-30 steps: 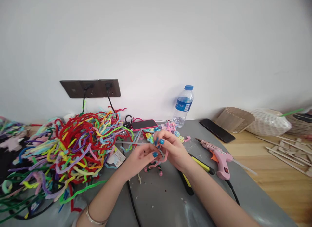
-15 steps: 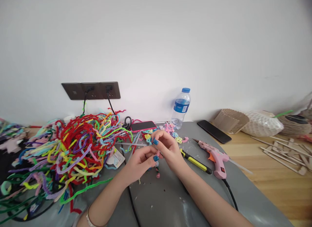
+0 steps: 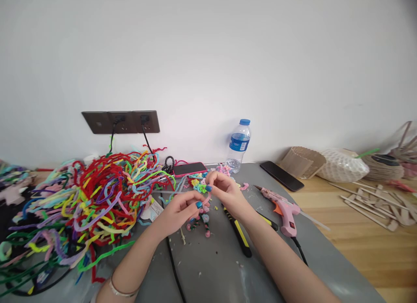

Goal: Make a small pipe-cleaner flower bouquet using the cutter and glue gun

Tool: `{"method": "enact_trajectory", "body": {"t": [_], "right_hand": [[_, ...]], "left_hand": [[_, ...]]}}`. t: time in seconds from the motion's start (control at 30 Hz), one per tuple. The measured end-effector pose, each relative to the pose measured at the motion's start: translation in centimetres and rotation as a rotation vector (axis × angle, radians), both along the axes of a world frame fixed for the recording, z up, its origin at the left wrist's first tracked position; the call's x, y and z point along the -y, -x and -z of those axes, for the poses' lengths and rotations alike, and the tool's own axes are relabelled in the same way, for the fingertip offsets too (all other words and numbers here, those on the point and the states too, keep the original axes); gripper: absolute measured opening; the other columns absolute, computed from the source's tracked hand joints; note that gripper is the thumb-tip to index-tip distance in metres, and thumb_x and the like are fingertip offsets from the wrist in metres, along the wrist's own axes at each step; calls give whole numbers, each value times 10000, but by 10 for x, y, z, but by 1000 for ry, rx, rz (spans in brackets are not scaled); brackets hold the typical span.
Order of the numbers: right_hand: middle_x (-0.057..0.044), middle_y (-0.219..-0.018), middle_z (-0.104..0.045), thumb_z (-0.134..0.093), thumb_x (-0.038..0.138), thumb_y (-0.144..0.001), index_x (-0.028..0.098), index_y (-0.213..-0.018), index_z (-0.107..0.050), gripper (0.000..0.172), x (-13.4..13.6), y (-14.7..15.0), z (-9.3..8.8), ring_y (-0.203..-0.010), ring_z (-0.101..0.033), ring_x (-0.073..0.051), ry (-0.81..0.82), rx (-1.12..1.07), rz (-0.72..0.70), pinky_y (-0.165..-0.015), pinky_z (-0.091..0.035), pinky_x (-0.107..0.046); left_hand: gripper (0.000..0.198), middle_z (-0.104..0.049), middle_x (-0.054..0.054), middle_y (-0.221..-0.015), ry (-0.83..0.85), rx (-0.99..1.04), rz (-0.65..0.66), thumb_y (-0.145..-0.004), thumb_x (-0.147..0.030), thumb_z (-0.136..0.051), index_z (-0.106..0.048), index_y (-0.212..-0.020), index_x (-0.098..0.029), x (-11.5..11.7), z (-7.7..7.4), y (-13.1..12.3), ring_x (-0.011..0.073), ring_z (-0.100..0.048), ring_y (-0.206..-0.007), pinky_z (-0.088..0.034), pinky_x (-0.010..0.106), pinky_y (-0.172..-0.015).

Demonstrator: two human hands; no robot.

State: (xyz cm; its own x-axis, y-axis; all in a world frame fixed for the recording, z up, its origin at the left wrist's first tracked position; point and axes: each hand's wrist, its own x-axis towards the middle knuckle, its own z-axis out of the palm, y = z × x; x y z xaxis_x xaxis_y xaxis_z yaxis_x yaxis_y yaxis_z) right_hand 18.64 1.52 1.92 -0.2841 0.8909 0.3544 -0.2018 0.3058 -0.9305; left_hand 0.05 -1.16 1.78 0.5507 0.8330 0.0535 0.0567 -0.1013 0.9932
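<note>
Between my two hands is a short pink pipe cleaner piece point(image 3: 207, 200). My left hand point(image 3: 181, 211) pinches its lower end between thumb and fingertips. My right hand point(image 3: 225, 195) has thumb and fingers closed on its upper end. Right below the fingertips, small twisted pipe cleaner pieces point(image 3: 205, 220) in pink, blue and dark green lie on the grey mat point(image 3: 221, 272). Behind the hands sit several small curled flower-like pieces point(image 3: 196, 184) in yellow, green and pink. A yellow and black cutter knife point(image 3: 239, 235) lies beside my right wrist.
A big tangled heap of coloured pipe cleaners point(image 3: 104, 199) covers the left side. At right are a pink glue gun point(image 3: 287, 214), a black phone point(image 3: 282, 176) and wooden sticks point(image 3: 378, 203). A water bottle point(image 3: 239, 146) leans by the wall. A black cable point(image 3: 174, 268) crosses the mat.
My hands have drawn slightly apart, so the pink piece shows stretched between them. More of the cutter knife and the twisted pieces below is visible. The view has shifted slightly.
</note>
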Motion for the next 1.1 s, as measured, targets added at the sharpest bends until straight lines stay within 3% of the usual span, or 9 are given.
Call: {"method": "enact_trajectory", "body": {"t": [0.17,0.33,0.43,0.63,0.73,0.83,1.0,1.1], "right_hand": [[45,-650,-514,-749,368,-762,207,-727,-525,278,0,5,5,-564,-486,-111,63,68,-50,-551,-375,-251],[43,-637,-546,-647,237,-779,200,-743,-528,129,-2,5,9,-574,-516,-112,23,206,74,-555,-385,-250],[39,-631,-568,-599,202,-773,202,-742,-529,76,-3,3,11,-581,-548,-120,44,282,105,-573,-423,-257],[52,-597,-579,-676,265,-725,208,-685,-508,182,-9,1,14,-583,-603,-127,192,186,64,-610,-473,-262],[66,-612,-613,-717,315,-737,220,-814,-513,238,-9,1,14,-583,-615,-122,226,75,46,-632,-485,-263],[55,-673,-660,-735,380,-775,237,-955,-510,322,-6,0,10,-609,-625,-123,178,14,-26,-656,-498,-270],[21,-737,-683,-706,447,-824,234,-1074,-527,374,2,-11,-9,-683,-658,-147,171,92,-169,-708,-514,-291],[-29,-807,-708,-551,490,-909,215,-1091,-545,330,12,-25,-23,-774,-676,-185,145,342,-70,-764,-514,-332]], "left_hand": [[276,-384,-77,-544,-78,-186,-79,-911,-437,-505,-596,-953,-180,-3,12,-1,89,-309,-453,-270,212,-455],[180,-377,-71,-549,-356,-393,-183,-912,-285,-457,-559,-792,-197,-6,9,0,106,-343,-512,-250,229,-524],[174,-412,-64,-560,-436,-476,-246,-901,-240,-443,-546,-767,-201,-7,7,0,109,-383,-515,-259,229,-537],[206,-462,-57,-552,-520,-614,-313,-924,-255,-431,-627,-882,-208,-7,11,1,116,-396,-485,-255,236,-535],[241,-490,-48,-566,-565,-616,-346,-939,-275,-428,-655,-982,-208,-7,14,1,119,-399,-487,-264,237,-545],[256,-479,-47,-561,-582,-569,-358,-941,-285,-421,-654,-998,-196,-4,12,-1,120,-389,-478,-263,234,-538],[254,-400,-63,-516,-561,-528,-256,-946,-268,-386,-627,-961,-187,5,5,-6,124,-386,-458,-240,238,-517],[236,-398,-62,-521,-586,-561,-248,-945,-242,-378,-609,-945,-193,7,4,-6,129,-405,-466,-241,242,-527]]}}
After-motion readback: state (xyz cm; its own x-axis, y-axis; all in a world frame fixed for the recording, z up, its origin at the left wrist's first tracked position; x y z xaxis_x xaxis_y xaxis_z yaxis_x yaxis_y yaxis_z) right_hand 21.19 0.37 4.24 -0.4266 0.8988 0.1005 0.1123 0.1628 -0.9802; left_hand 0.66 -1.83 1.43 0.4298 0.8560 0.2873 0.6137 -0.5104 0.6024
